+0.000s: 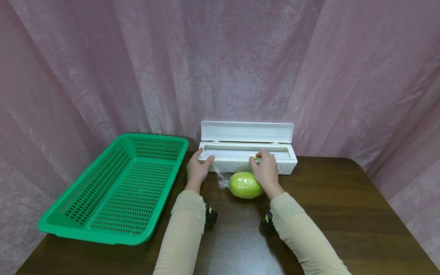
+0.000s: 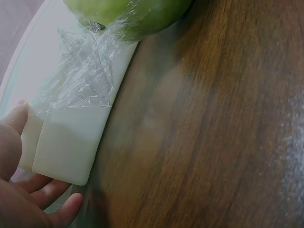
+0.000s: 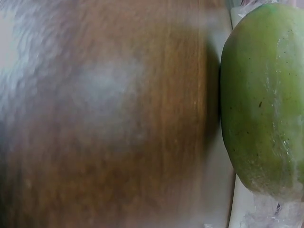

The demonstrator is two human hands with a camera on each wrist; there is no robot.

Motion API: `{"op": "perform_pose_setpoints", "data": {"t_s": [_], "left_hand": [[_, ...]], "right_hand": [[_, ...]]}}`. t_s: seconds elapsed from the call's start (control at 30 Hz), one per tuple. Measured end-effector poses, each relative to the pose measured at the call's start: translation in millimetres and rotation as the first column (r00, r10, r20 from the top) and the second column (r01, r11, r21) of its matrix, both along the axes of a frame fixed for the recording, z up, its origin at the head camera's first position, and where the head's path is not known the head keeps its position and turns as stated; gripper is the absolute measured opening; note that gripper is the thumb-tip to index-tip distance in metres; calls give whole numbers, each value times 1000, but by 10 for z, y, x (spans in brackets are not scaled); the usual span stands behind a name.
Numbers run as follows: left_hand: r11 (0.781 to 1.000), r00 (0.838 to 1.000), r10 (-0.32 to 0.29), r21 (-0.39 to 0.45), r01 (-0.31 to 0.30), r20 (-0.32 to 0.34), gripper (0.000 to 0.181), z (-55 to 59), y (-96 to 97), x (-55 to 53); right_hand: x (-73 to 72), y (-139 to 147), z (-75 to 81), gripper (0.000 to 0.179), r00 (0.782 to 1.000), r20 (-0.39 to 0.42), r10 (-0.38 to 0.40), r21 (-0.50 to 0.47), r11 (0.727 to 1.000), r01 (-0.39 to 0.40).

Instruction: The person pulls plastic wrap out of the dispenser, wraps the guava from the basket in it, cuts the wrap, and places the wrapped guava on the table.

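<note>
A white cling film dispenser box stands with its lid raised and a roll of film inside. My left hand grips the box's left end; in the left wrist view its thumb lies on the top edge and the fingers reach round the end. With my right hand I pinch a small bright-green slide cutter on the front rim. A green oval fruit, wrapped in clear cling film, lies against the box front, below my right hand. Film still runs from fruit to box.
A large green perforated plastic basket stands on the left of the dark wooden table. Pink curtains hang close behind the box and basket. Dark wrist cameras are strapped under both sleeves.
</note>
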State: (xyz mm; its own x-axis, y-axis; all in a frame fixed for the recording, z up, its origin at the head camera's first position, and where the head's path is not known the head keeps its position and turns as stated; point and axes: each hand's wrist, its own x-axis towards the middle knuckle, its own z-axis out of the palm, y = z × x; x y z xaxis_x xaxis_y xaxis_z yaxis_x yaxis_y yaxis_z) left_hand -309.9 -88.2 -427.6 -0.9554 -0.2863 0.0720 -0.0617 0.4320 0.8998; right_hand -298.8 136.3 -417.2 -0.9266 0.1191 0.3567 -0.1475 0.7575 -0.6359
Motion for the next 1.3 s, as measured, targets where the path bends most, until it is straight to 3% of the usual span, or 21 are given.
{"op": "perform_pose_setpoints", "data": {"t_s": [0.53,0.9,1.3], "left_hand": [[1000,1000,7,-6,-7,-2,64,6,6,12],[1000,1000,-6,9,6,11,64,15,-4,18],[1000,1000,-6,9,6,17,64,-15,-7,-9]], "right_hand": [[1,5,-8,30,1000,5,-14,-27,1000,14],[7,2,2,26,997,-66,-51,28,998,53],[17,149,104,29,1000,5,13,84,996,-14]]}}
